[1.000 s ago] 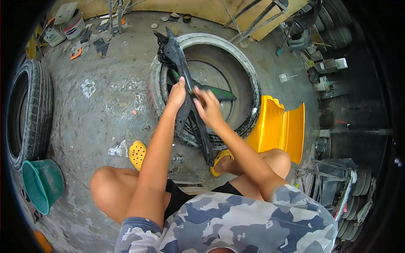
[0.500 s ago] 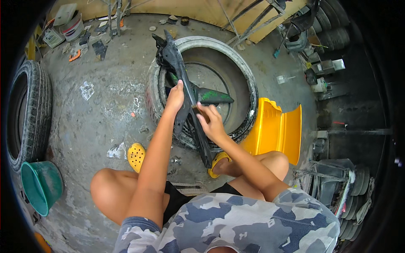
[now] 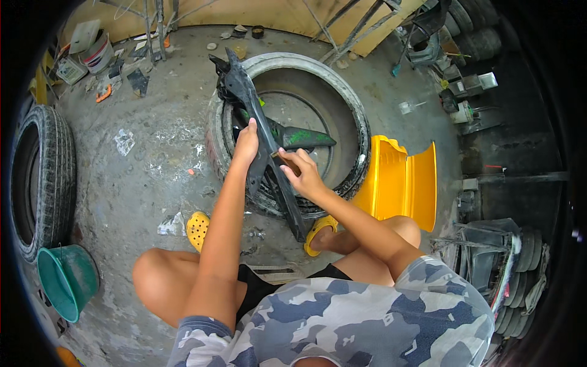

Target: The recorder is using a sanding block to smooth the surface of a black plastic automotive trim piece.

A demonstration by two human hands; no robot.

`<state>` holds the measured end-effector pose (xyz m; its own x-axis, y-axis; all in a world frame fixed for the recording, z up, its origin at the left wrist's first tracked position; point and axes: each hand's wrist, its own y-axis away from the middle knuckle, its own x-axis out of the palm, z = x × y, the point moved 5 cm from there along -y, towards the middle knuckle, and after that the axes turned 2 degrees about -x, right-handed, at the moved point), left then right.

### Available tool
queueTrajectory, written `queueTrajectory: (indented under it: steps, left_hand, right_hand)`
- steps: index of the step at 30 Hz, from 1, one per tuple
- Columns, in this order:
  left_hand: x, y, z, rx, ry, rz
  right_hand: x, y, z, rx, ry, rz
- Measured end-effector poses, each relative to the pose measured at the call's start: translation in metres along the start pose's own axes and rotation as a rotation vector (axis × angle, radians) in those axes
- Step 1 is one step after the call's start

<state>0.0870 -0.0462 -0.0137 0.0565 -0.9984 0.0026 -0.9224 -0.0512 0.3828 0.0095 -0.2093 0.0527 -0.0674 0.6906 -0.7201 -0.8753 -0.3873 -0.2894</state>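
Observation:
A long black plastic panel (image 3: pixel 246 88) lies slantwise over a tyre (image 3: pixel 292 61), its narrow end pointing toward my knees. My left hand (image 3: pixel 246 144) grips the panel's left edge near the middle, thumb on top; the other fingers are mostly hidden. In my right hand (image 3: pixel 306 175) is a small flat brown piece (image 3: pixel 290 163), pinched between thumb and fingers and held against the panel's right edge. I cannot make out its exact kind. Beneath the panel, within the tyre's ring, rests a dark pointed piece with green patches (image 3: pixel 309 138).
Right of the tyre lies a curved yellow panel (image 3: pixel 391 183). At the left stand another tyre (image 3: pixel 58 177) and a green bucket (image 3: pixel 85 275). Metal stand legs (image 3: pixel 351 38) are at the back, with a white bucket (image 3: pixel 98 55) back left. Assorted parts line the right side.
The panel and my left hand have shifted slightly left in the picture. My right hand with the brown piece has moved a little up and left along the panel's edge. The view has tilted slightly.

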Motion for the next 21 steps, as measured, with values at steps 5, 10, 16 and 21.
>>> queueTrajectory:
  steps: [5, 10, 16, 21]
  left_hand:
    - [0.005, -0.015, 0.014, 0.092, -0.038, -0.01]
    - [0.004, -0.005, -0.001, 0.167, -0.191, 0.011]
    - [-0.017, 0.036, -0.024, 0.047, -0.777, -0.179]
    - [-0.007, 0.048, -0.032, 0.1, -0.761, -0.23]
  right_hand:
    - [0.017, -0.112, -0.024, -0.211, 0.067, -0.137]
    - [-0.01, -0.187, -0.049, 0.005, 0.02, -0.032]
    - [-0.047, -0.095, -0.07, 0.331, -0.615, -0.05]
    - [-0.05, -0.007, -0.044, 0.623, -1.145, -0.148]
